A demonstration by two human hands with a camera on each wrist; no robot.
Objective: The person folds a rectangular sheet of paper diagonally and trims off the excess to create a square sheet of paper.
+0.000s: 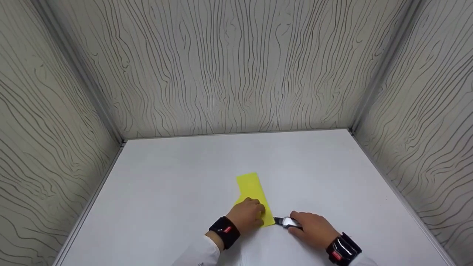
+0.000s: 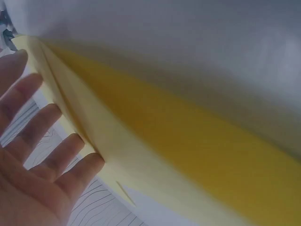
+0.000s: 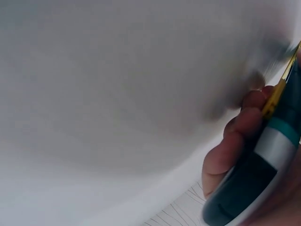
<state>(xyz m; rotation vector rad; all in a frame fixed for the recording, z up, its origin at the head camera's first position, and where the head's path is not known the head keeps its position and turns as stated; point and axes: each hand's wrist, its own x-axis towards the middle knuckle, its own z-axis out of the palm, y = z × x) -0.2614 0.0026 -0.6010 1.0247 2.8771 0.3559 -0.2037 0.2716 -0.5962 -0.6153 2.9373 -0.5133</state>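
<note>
A bright yellow sheet of paper [image 1: 251, 186] lies on the white table, with a step in its left outline. My left hand [image 1: 247, 215] rests on its lower part. In the left wrist view, spread fingers [image 2: 70, 148] touch the paper's edge, and the sheet [image 2: 188, 141] shows pale and deeper yellow layers. My right hand [image 1: 316, 228] grips a utility knife [image 1: 290, 222] with a dark and silver body. Its dark front end points left, right at the paper's lower right corner. The right wrist view shows fingers curled round the knife's handle [image 3: 275, 146].
The white table [image 1: 177, 177] stretches out round the paper. Panels with a wood-grain line pattern [image 1: 236, 66] stand at the back and both sides, with grey metal strips [image 1: 384, 70] at the corners. Each wrist wears a black strap [image 1: 224, 232].
</note>
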